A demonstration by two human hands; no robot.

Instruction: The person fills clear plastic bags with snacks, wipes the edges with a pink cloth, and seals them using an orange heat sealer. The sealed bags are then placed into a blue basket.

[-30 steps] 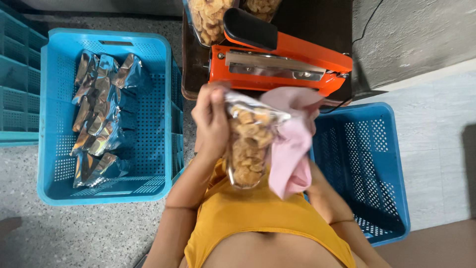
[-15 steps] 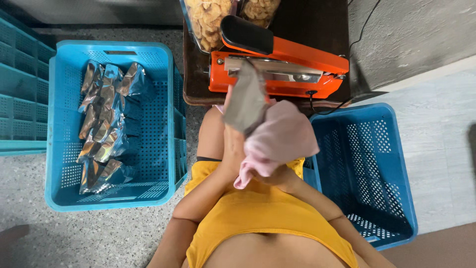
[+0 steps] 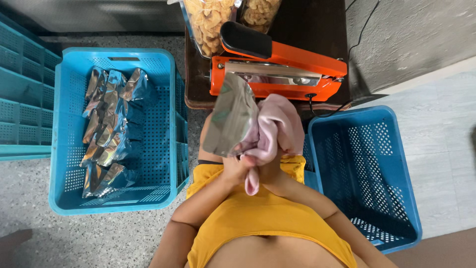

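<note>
Pouch: I see a silver foil pouch (image 3: 232,116) upright before the orange sealer (image 3: 277,74).
Crate: silver packets (image 3: 106,124) fill the left blue crate (image 3: 163,193).
Left hand (image 3: 235,168): fingers clenched on pouch's lower edge.
Right hand (image 3: 270,171): grasping pink cloth (image 3: 277,129) beside pouch.

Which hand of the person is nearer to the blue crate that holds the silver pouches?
Left. The left hand, holding a silver pouch, is on the side of that blue crate; the right hand with the pink cloth is farther away.

Layout as I see it: blue perforated plastic crate (image 3: 116,129) on my left, 1 row of silver foil pouches (image 3: 106,131) in it; orange metal heat sealer (image 3: 277,74) on dark wooden table (image 3: 198,94) ahead; second blue perforated crate (image 3: 367,173) on my right.
</note>
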